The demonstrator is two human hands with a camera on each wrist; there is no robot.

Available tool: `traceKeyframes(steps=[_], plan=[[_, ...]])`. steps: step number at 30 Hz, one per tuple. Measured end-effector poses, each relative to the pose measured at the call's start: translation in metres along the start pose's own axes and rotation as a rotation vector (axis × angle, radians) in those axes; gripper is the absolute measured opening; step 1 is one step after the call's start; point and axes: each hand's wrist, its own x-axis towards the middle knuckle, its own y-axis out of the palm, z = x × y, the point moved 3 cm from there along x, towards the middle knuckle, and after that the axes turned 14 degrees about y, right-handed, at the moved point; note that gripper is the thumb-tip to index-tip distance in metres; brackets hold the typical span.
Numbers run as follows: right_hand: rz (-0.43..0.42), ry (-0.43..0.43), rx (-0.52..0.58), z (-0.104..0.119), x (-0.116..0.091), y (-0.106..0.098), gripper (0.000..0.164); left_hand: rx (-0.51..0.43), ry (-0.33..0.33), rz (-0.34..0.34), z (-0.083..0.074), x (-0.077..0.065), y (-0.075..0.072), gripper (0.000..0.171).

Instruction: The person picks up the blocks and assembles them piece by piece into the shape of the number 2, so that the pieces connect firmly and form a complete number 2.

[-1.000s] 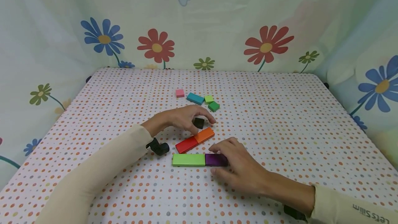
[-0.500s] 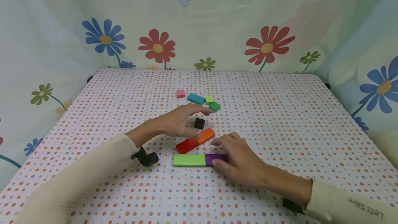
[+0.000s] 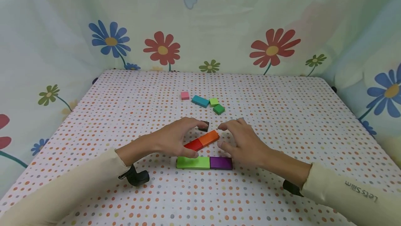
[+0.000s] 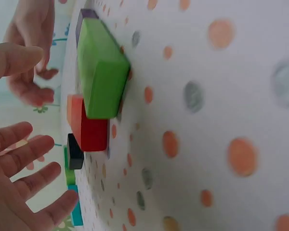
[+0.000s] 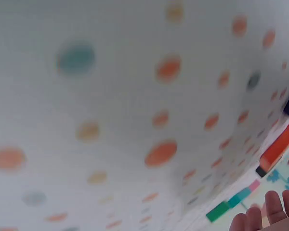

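Note:
My left hand (image 3: 173,138) hovers over the left part of the blocks, thumb spread from the fingers and nothing held. Below its thumb lies a long light green block (image 3: 193,163), end to end with a purple block (image 3: 221,163). Behind them a red block (image 3: 193,145) and an orange block (image 3: 209,138) form a slanted row, the red one partly covered by the hand. A small black block (image 3: 204,126) sits at the left fingertips. Beside the orange end my right hand (image 3: 245,144) is held with fingers loosely bent and empty; the left wrist view shows a gap between the hands.
Farther back on the dotted cloth (image 3: 282,114) lie a pink block (image 3: 185,95), a blue block (image 3: 200,101), a small lime block (image 3: 213,102) and a green block (image 3: 219,109). A flowered curtain (image 3: 232,17) hangs behind the table and at both sides.
The left hand has moved back toward the body, from near the black block to above the red and light green ones. The right hand has left the purple block and moved up beside the orange block.

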Motion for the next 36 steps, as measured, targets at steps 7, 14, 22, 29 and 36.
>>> traceKeyframes(steps=[7, 14, 22, 29, 36], plan=[[-0.029, 0.037, -0.055, -0.005, 0.019, -0.006, 0.046, 0.019, -0.087, 0.011, -0.006, -0.013, 0.005, 0.084], [-0.033, 0.086, -0.097, -0.008, 0.037, -0.009, 0.051, 0.059, -0.128, 0.013, -0.008, -0.024, 0.009, 0.085], [-0.01, 0.145, -0.133, -0.014, 0.06, -0.01, 0.051, 0.118, -0.093, 0.019, -0.006, -0.03, 0.014, 0.086], [0.008, 0.142, -0.151, -0.017, 0.084, -0.016, 0.058, 0.132, -0.091, 0.0, -0.007, -0.033, 0.014, 0.085], [0.055, 0.136, -0.169, -0.02, 0.103, -0.019, 0.06, 0.163, -0.102, -0.027, -0.014, -0.037, 0.017, 0.077]])
